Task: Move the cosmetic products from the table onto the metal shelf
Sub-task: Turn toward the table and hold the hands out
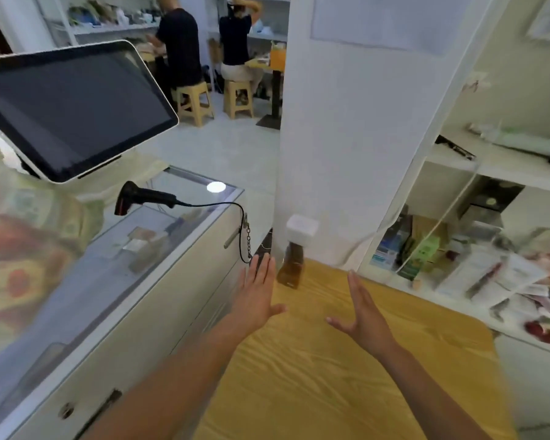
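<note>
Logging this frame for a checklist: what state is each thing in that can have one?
Amber bottle: upright on the table, white cap on.
Left hand: open, holding nothing.
Right hand: open, holding nothing.
Screen: dark.
Barcode scanner: lying on the glass counter.

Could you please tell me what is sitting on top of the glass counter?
A tilted monitor and a black barcode scanner with its cable. Blurred packaging at the left hides the rest of the counter.

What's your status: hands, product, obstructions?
Both open, empty: left hand, right hand, above yellow wood-grain table. One amber bottle with white square cap upright at far edge, close by left hand. Nothing between.
</note>
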